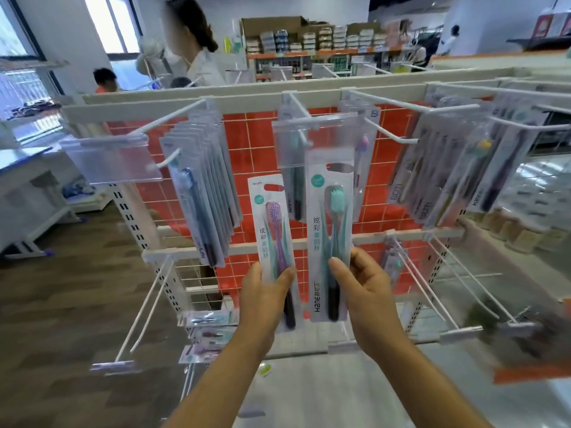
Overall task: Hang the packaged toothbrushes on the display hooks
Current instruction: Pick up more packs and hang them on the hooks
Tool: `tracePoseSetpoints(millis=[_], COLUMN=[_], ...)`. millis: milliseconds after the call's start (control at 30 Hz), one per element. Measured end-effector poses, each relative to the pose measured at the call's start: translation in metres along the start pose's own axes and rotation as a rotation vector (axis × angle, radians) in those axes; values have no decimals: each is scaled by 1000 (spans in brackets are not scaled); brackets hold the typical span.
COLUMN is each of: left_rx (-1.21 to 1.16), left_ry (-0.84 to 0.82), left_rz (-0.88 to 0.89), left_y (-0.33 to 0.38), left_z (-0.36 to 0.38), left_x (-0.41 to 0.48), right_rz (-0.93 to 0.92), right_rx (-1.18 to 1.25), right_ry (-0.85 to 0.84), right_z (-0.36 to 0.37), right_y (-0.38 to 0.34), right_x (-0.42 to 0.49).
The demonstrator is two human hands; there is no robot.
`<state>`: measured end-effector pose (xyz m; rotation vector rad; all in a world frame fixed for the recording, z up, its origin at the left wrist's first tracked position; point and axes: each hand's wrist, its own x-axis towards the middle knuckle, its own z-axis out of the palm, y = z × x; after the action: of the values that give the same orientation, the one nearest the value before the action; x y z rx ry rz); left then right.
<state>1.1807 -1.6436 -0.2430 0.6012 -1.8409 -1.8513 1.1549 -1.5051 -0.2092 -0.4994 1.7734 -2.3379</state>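
My left hand point(262, 296) grips a packaged purple toothbrush point(273, 230) by its lower half and holds it upright in front of the rack. My right hand point(360, 285) grips a packaged teal toothbrush point(330, 217), raised higher, its hang hole just below the tip of the centre hook point(301, 125). That hook carries a clear label holder point(290, 143) and a few packs behind it. A full row of blue toothbrush packs point(200, 193) hangs on the left hook point(168, 117).
More packs point(457, 174) hang on the right hooks. Bare white hooks point(448, 273) stick out from the lower rail, and another point(391, 134) at upper right. Loose packs point(207, 335) lie low on the left. A person point(197, 47) stands behind the orange-backed rack.
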Motion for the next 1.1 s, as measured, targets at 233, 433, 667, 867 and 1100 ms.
tracePoseSetpoints(millis=[233,433,667,867,1100], left_rx=[5,-2,-11,-25,-65], left_ry=[11,-32,-16,-4,-8], left_rz=[21,62,46,37,11], left_y=[2,6,6,8,9], left_z=[-6,-2,0,-1,-4], left_x=[13,21,28,35,42], right_rz=[-68,-90,-110,-117,-66], right_rx=[-36,-52,-49,-76,-112], right_ry=[-33,-49,-54,-54,-31], right_z=[8,9,13,17,19], right_y=[0,-6,-10,-3,7], right_x=[1,7,20,28,54])
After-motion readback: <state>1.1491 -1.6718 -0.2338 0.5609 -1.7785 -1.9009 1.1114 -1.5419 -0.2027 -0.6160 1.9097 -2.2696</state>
